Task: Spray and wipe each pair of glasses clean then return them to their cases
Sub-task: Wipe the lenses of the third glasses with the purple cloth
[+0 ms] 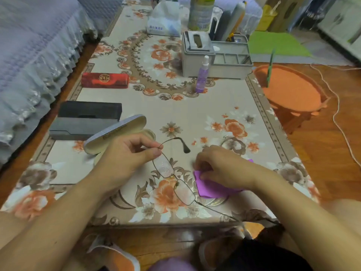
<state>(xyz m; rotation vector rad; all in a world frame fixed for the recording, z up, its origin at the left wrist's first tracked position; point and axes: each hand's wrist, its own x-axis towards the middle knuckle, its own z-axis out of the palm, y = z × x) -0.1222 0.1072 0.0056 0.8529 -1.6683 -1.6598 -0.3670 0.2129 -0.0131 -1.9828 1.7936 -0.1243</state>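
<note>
My left hand (132,153) pinches the glasses (173,173) by one hinge at frame centre, above the table (195,118). My right hand (220,169) grips the purple cloth (211,188) just right. An open case (115,133) sits upper left; the spray bottle (202,75) stands farther up.

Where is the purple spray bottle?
The purple spray bottle stands upright mid-table, right of centre, just in front of the grey organiser box.

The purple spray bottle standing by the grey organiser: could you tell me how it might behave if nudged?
The slim purple spray bottle is tall on a narrow base, so it would probably tip rather than slide. Its round body suggests it would then roll across the floral tablecloth. It looks like light plastic.
</note>
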